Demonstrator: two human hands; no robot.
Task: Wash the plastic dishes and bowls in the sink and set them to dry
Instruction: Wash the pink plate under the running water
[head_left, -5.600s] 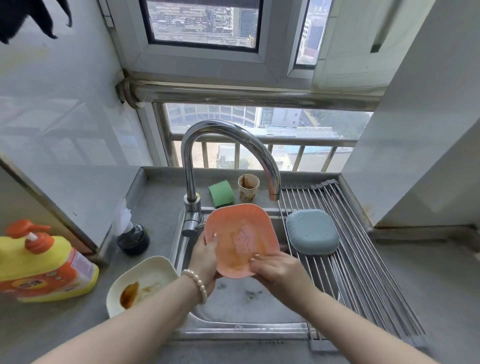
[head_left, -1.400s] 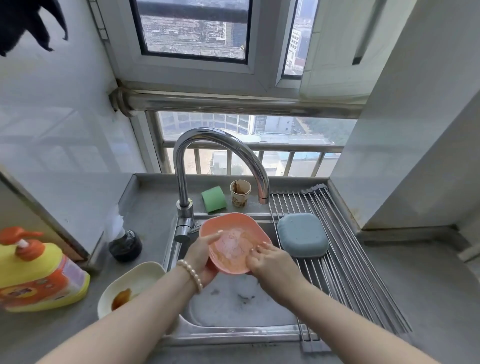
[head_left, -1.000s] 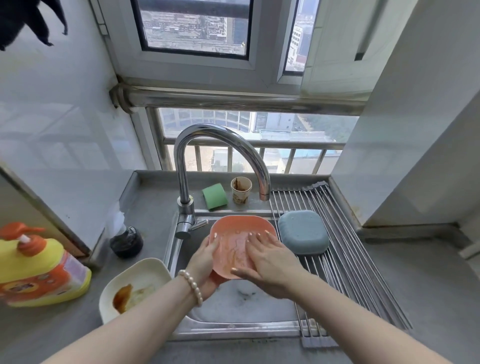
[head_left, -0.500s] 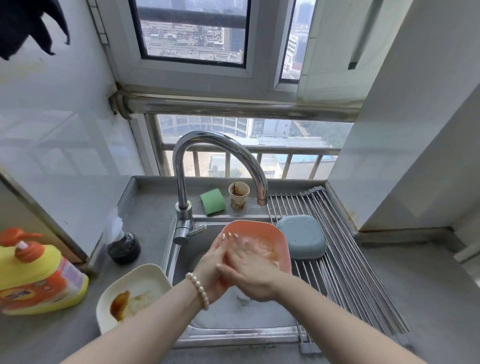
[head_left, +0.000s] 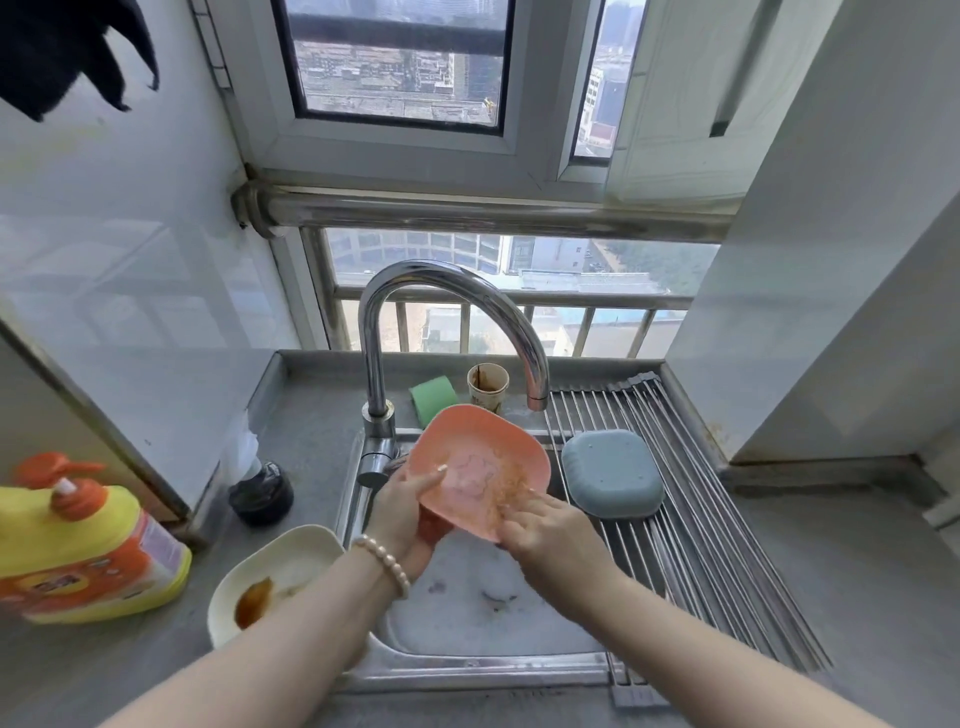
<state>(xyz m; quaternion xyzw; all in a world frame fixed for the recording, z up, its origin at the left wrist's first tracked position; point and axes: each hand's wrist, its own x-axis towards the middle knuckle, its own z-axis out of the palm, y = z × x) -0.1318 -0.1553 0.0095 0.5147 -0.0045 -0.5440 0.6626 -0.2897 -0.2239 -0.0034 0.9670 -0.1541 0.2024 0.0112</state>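
Observation:
An orange plastic dish (head_left: 475, 460) is held tilted over the steel sink (head_left: 467, 603), its soiled inner face toward me. My left hand (head_left: 408, 512) grips its lower left edge, thumb on the inner face. My right hand (head_left: 545, 525) touches the lower right rim with its fingertips on the brown residue. A blue dish (head_left: 613, 473) lies upside down on the roll-up drying rack (head_left: 691, 519). A white dish (head_left: 275, 577) with brown sauce sits on the counter left of the sink.
The curved faucet (head_left: 447, 332) arches over the sink with no water visible. A green sponge (head_left: 432, 397) and a stained paper cup (head_left: 487, 387) stand behind the basin. A yellow detergent bottle (head_left: 78, 540) and a dark round object (head_left: 262, 493) are on the left counter.
My right hand slid from the dish's inner face, where it rubbed, down to the lower right rim. The dish now tilts more toward me.

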